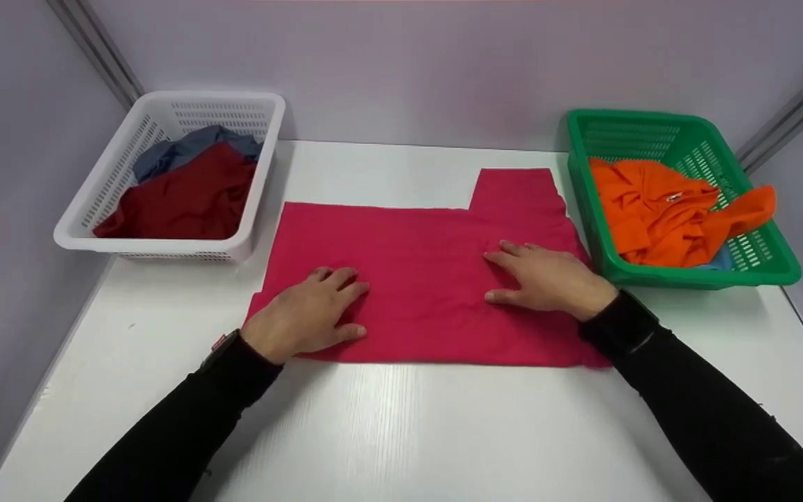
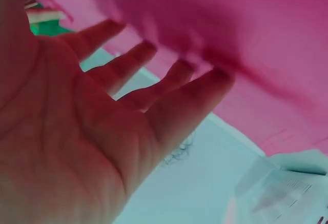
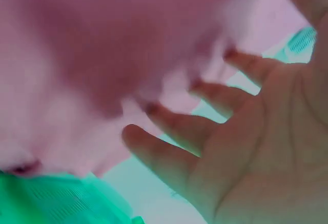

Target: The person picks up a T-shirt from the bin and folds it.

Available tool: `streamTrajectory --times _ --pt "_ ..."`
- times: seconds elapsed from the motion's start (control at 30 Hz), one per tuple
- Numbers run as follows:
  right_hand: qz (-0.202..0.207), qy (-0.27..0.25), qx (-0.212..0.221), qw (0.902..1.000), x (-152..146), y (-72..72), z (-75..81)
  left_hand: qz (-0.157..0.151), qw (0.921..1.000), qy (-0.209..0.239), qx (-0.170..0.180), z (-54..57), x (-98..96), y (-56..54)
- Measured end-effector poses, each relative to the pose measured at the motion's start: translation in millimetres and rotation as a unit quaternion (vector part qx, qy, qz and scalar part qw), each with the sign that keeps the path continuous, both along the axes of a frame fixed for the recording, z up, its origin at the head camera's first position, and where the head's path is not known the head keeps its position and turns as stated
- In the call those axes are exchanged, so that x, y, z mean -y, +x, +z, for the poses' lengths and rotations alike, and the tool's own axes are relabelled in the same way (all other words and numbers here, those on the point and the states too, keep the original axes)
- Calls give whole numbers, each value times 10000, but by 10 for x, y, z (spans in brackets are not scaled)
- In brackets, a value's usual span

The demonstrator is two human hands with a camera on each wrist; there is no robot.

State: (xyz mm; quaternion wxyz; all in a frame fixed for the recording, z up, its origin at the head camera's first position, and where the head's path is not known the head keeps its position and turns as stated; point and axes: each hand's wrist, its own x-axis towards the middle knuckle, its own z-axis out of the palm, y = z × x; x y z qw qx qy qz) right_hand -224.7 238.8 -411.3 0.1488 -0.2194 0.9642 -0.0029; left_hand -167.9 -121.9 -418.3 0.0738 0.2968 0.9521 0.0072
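Observation:
A pinkish-red garment (image 1: pixel 408 279) lies flat and folded on the white table. A squarish flap like a sleeve sticks out at its far right, and a small bit of cloth shows at its near left edge. My left hand (image 1: pixel 307 314) rests on the left part of the cloth, fingers spread. On the right part lies my right hand (image 1: pixel 548 279), also with fingers spread. In the wrist views, the fingertips of the left hand (image 2: pixel 102 106) and right hand (image 3: pixel 241 131) touch the cloth, and neither grips it.
At the back left stands a white basket (image 1: pixel 255 202) with dark red (image 1: pixel 185 199) and grey-blue clothes (image 1: pixel 196 146). A green basket (image 1: pixel 715 277) at the back right, close beside the garment, holds an orange garment (image 1: pixel 659 209) hanging partly over its rim. Walls enclose the table.

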Motion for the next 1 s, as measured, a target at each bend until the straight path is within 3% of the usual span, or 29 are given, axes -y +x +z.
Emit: streamTrajectory --times 0.2,0.43,0.73,0.87,1.0 --pt "-91 -303 -553 9980 19 -364 174 388 9983 275 330 100 82 -379" --pt "-405 -453 -911 9940 -6 -815 130 902 9950 416 -103 -10 218 -754" --pt "-971 -594 -1130 9871 -98 -1292 -28 1299 9901 432 -311 -116 183 -987" --pt "-1185 -627 -1005 9859 -136 -1417 -100 1388 9894 336 -265 -129 150 -1046" --pt "-1150 -558 -729 9891 -200 -1504 -150 1456 9887 285 -201 -133 157 -1072"
